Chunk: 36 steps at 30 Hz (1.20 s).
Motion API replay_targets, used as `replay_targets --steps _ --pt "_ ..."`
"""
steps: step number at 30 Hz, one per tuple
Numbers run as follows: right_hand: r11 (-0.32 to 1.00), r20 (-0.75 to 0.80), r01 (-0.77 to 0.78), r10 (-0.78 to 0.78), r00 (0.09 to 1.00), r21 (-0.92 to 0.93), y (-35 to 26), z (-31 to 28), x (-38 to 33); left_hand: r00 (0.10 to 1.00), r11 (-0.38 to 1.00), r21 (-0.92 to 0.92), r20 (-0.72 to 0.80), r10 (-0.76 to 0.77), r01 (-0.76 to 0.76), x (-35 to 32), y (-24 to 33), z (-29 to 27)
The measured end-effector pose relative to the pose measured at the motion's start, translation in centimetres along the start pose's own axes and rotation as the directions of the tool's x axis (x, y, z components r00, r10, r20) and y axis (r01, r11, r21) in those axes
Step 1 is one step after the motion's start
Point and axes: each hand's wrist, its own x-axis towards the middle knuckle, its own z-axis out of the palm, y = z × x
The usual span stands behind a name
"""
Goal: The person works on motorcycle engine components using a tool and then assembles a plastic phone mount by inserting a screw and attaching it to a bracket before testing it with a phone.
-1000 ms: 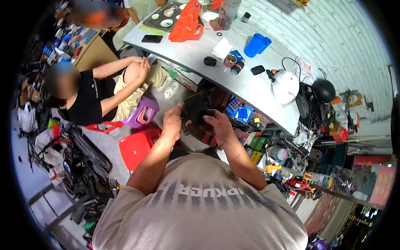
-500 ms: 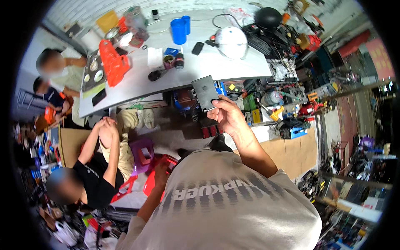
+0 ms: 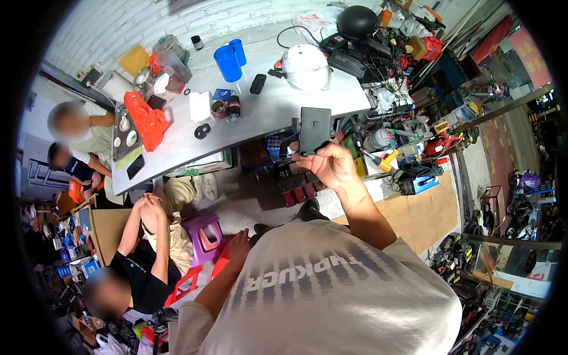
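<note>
My right hand [image 3: 334, 167] grips a flat, dark grey rectangular case [image 3: 315, 131] by its lower edge, thumb on the near face. The case is upright, in front of the table's near edge; its exact kind does not show. Low at my left side is my left hand [image 3: 238, 245], next to a red plastic stool [image 3: 221, 261]. Its fingers look stretched out and hold nothing I can see, though they are small and shaded.
A white table [image 3: 260, 121] carries a white helmet [image 3: 306, 68], blue cups [image 3: 228, 64] and a red plastic bag [image 3: 145, 121]. Tools crowd the right side, with a yellow drill-like tool [image 3: 387, 160]. One person [image 3: 148, 236] sits at left by a purple stool [image 3: 203, 236]; others are beyond.
My right hand has moved the case slightly right and down and turned it more upright. My left hand has shifted slightly forward, away from the red stool. The view has swung a little.
</note>
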Motion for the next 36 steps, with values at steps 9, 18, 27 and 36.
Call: replay_targets --steps 9,18,27,36 --pt "0.976 -0.091 0.023 -0.003 0.996 0.216 -2.9 -1.4 -0.3 0.987 0.962 0.236 0.113 0.114 -0.138 2.5 2.8 -1.3" --pt "0.995 -0.080 -0.097 0.098 0.992 0.008 -3.7 -2.7 0.8 0.998 0.997 -0.069 0.057 -0.026 0.030 2.7 4.8 -4.3" --pt "0.898 -0.041 -0.074 0.062 0.997 -0.433 -2.2 -4.9 0.7 0.938 0.872 -0.423 -0.121 -0.326 0.248 -4.7 6.6 -18.8" --pt "0.679 0.009 -0.170 0.252 0.968 -0.714 3.9 -4.2 0.5 0.775 0.171 -0.985 -0.123 -0.619 -0.020 2.7 3.4 -36.2"
